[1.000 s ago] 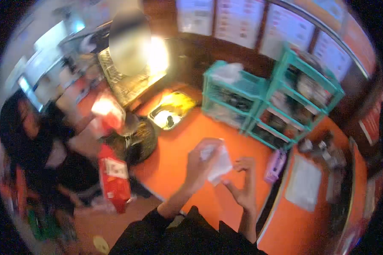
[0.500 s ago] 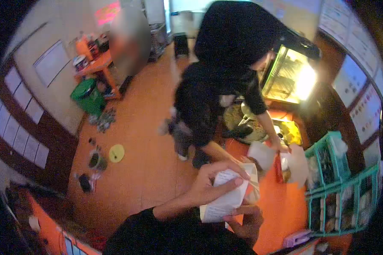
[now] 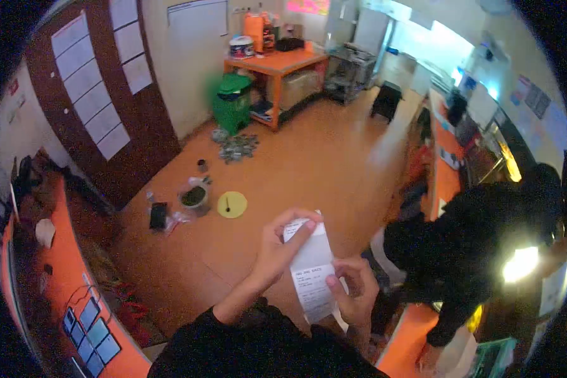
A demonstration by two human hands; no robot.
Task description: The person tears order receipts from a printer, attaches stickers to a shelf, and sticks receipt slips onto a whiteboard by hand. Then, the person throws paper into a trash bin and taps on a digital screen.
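Note:
A long white printed receipt [image 3: 313, 268] hangs between my two hands, with lines of small print on its lower part. My left hand [image 3: 282, 242] pinches its upper end between thumb and fingers. Lower down, my right hand [image 3: 357, 288] grips its right edge, thumb in front and fingers curled behind. The receipt's bottom end reaches down to my dark clothing, where a pale strip of it curls beneath my right hand.
A co-worker in black [image 3: 479, 239] leans over the orange counter [image 3: 409, 337] on my right. On the floor ahead are a yellow disc [image 3: 232, 205], a bucket [image 3: 194, 198] and a green bin [image 3: 233, 104]. Several phones [image 3: 97, 337] lie on the left counter.
My view has swung left, so the co-worker and right counter now sit at the right edge. The receipt, bunched up before, is drawn out longer between my hands.

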